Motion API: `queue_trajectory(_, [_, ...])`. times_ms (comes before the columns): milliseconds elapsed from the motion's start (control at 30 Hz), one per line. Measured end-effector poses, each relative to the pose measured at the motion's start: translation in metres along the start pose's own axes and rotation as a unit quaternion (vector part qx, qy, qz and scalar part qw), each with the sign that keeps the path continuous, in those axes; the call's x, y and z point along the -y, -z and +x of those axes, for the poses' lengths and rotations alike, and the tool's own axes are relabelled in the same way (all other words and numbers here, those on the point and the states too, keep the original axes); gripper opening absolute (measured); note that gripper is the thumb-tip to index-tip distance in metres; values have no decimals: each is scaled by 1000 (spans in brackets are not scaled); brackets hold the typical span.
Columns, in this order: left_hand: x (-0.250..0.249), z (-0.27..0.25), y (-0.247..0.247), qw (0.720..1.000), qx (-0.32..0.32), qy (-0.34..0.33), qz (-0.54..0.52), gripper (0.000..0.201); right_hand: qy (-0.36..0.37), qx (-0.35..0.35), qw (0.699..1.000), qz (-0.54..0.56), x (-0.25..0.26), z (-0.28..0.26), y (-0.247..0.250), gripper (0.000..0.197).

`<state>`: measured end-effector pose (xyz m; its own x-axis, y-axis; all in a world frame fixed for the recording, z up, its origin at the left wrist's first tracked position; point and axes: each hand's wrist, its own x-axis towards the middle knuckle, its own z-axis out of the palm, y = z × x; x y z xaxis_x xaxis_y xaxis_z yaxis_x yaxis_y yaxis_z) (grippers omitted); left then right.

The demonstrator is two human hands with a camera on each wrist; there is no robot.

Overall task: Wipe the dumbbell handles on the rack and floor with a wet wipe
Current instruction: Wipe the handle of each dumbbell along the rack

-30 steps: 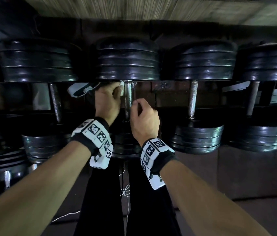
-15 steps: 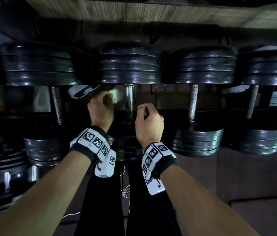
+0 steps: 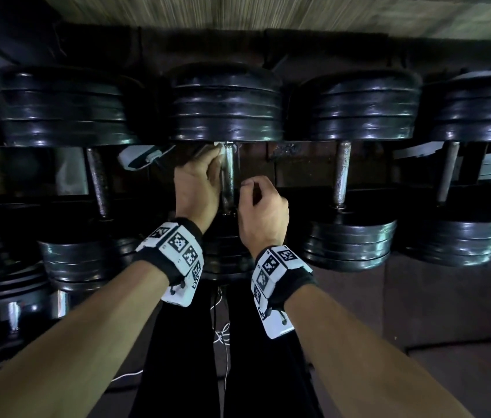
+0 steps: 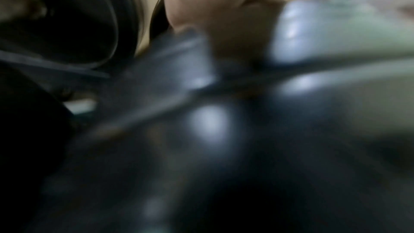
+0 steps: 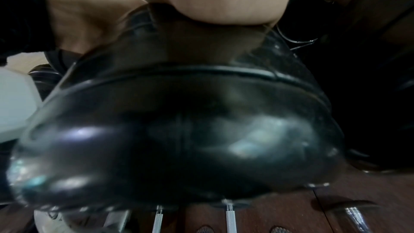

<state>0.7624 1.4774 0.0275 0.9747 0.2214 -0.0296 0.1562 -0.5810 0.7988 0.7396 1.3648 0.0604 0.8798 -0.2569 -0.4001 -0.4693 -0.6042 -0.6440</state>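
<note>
Nearest the head camera, two bare forearms reach forward, each with a marker-covered wrist band. Just beyond them the right hand [image 3: 263, 212] sits beside the lower part of the middle dumbbell's handle [image 3: 228, 179], fingers curled into a loose fist; it seems to hold nothing, though its fingertips are hidden and the right wrist view shows mainly the black weight head below it. The left hand [image 3: 198, 184] is curled against the left side of the same handle, pinching a small white wet wipe [image 3: 219, 148] at the handle's far end, right under the far weight head [image 3: 226, 107]; the left wrist view is too blurred to confirm the grip. The step in hand looks like wiping this one handle, with the wipe at the top of its stroke. The next move likely calls for drawing the wipe back along the bar toward the near head, keeping it wrapped around the metal. The handle's long axis runs away from the person, near head to far head. Farther off to the right, another dumbbell's handle [image 3: 342, 173] lies parallel, unwiped as far as one can judge.
</note>
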Motion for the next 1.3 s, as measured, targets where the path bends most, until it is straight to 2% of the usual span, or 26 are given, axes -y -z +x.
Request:
queue_trajectory(100, [-2,-5,4,999,0,-37,3,23,-6,2,1000,-7,1,0,0,20])
queue_trajectory(233, [-7,-15,7,990,106,-89,-21,27,-14,9,1000,-14,1,0,1,22])
queue_trajectory(267, [-8,-18,7,990,107,-88,-23,26,-14,8,1000,-15,2,0,2,22])
queue_trajectory(333, [-2,-18,10,998,36,-46,-16,22,-13,5,1000,-9,1,1,2,21])
queue_trajectory(400, [9,-13,15,997,-53,60,-15,23,-15,5,1000,-7,-1,1,2,20])
queue_trajectory(433, [17,-9,16,991,-67,112,-26,24,-16,7,1000,-9,-2,1,1,20])
queue_trajectory(500, [28,3,12,983,-31,178,-15,26,-16,10,1000,-9,-4,1,1,20])
queue_trajectory(567, [30,17,4,981,33,194,-1,24,-7,9,1000,-1,-5,2,1,20])
queue_trajectory(667, [21,29,-3,980,83,178,-40,19,-1,10,1000,2,-5,2,1,21])
queue_trajectory(733, [18,30,-1,982,70,166,-63,19,0,6,1000,0,-5,2,0,21])
queue_trajectory(833, [18,22,0,990,21,137,-36,25,6,5,1000,8,-5,1,1,20])
queue_trajectory(1000, [4,3,3,999,-8,20,-37,18,-3,2,1000,19,-5,2,-1,19])
queue_trajectory(1100, [-1,-5,9,997,40,-30,-60,19,5,-9,998,54,-11,6,-2,21])
queue_trajectory(1200, [-9,-14,14,990,100,-10,-94,17,17,83,988,131,-19,15,1,33])
queue_trajectory(1300, [-13,-20,21,985,81,81,-127,17,26,168,976,139,-25,25,7,29])
